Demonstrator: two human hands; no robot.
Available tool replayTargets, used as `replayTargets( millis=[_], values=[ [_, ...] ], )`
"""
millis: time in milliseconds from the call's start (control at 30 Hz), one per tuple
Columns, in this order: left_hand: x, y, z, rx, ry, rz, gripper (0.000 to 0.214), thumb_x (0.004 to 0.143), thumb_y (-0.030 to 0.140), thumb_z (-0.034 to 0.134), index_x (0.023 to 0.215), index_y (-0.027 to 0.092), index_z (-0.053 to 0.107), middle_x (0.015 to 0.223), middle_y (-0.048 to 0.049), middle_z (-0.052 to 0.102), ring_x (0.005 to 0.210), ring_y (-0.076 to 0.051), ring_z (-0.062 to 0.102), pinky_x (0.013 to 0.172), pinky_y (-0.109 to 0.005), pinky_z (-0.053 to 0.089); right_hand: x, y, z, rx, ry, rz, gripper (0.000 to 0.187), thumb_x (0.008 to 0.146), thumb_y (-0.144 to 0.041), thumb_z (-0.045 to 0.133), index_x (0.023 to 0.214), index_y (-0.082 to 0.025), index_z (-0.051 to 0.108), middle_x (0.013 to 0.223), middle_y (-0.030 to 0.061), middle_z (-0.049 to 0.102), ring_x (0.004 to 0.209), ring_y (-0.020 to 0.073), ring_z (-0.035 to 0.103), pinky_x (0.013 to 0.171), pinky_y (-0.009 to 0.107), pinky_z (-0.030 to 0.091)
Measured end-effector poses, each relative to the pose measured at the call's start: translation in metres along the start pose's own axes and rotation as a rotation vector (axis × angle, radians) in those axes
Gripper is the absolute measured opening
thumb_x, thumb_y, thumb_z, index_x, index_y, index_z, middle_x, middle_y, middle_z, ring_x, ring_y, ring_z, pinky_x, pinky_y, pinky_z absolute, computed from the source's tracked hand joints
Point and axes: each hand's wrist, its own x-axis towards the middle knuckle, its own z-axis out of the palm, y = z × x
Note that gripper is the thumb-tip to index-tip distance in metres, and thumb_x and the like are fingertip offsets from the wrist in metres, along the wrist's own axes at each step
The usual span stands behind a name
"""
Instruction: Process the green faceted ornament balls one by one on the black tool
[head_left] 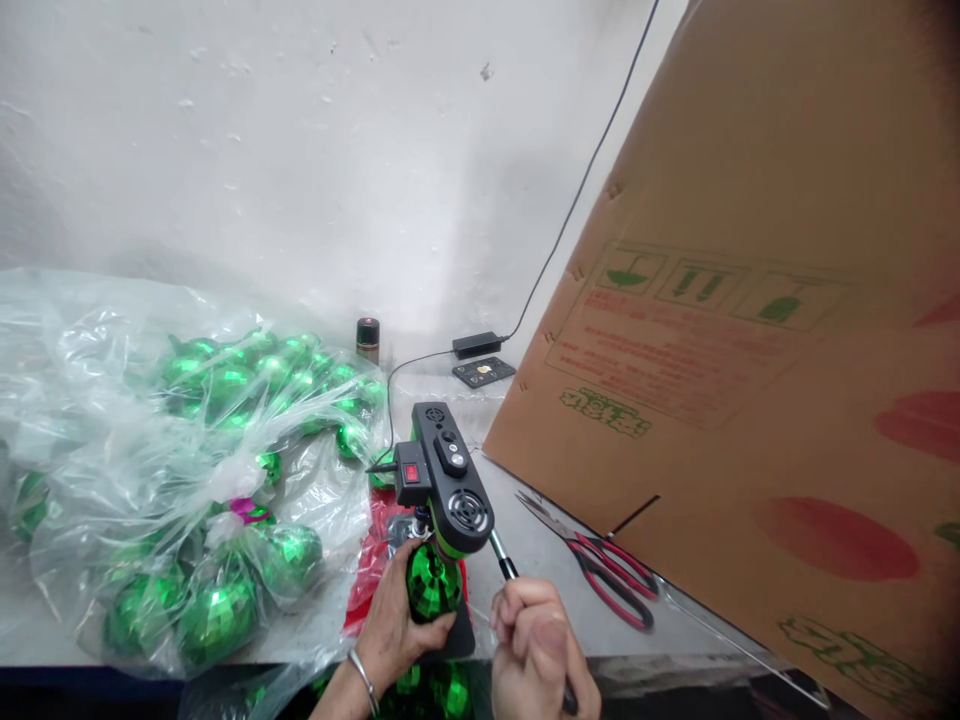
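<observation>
Left hand [394,612] grips green ball [433,582]; right hand [536,640], beside it, clenches black-handled rod [505,557]; an uneven pull might skew the ball.

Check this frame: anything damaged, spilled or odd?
The white wall looks blemished: a dark mark near the top interrupts its plain surface. Nothing looks spilled; the held green ball shows no clear damage.

Left hand [391,612] — cupped in firm grip, fingers on far side, thumb stretched rightward; left forearm [335,700] slanting up from bottom edge. Right hand [538,640] — fingers curled into fist, apart from left.
</observation>
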Motion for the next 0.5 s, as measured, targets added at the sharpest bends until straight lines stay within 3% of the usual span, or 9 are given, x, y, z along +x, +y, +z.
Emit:
replayTargets(
  millis=[300, 400, 500],
  values=[
    [-0.001, 0.004, -0.001, -0.006, -0.005, 0.003, 0.085, 0.069, 0.039, 0.087, 0.147, 0.016, 0.061, 0.145, -0.0220, 0.074, 0.140, -0.047, 0.071, 0.128, -0.070, 0.051, -0.025, 0.017, -0.007, -0.016, 0.004, -0.068, 0.055, 0.120, -0.029, 0.048, 0.065, -0.023, 0.046, 0.063, -0.0050, 0.051, 0.054, 0.0109, 0.048, 0.057, 0.026, 0.043],
    [0.000, 0.004, -0.002, -0.011, -0.008, -0.013, 0.087, 0.068, 0.037, 0.088, 0.148, 0.016, 0.062, 0.145, -0.0218, 0.075, 0.140, -0.047, 0.070, 0.128, -0.070, 0.050, -0.017, 0.013, -0.012, -0.038, -0.050, -0.056, 0.055, 0.119, -0.030, 0.052, 0.064, -0.022, 0.050, 0.064, -0.0033, 0.055, 0.056, 0.0116, 0.051, 0.058, 0.027, 0.043],
    [0.003, 0.006, -0.003, -0.039, -0.006, -0.020, 0.089, 0.065, 0.033, 0.089, 0.148, 0.016, 0.062, 0.146, -0.0219, 0.075, 0.142, -0.048, 0.069, 0.130, -0.073, 0.048, 0.010, -0.004, -0.010, -0.051, -0.123, 0.010, 0.049, 0.117, -0.023, 0.052, 0.068, -0.023, 0.053, 0.064, -0.0028, 0.054, 0.058, 0.0126, 0.054, 0.052, 0.026, 0.037]
  ],
)
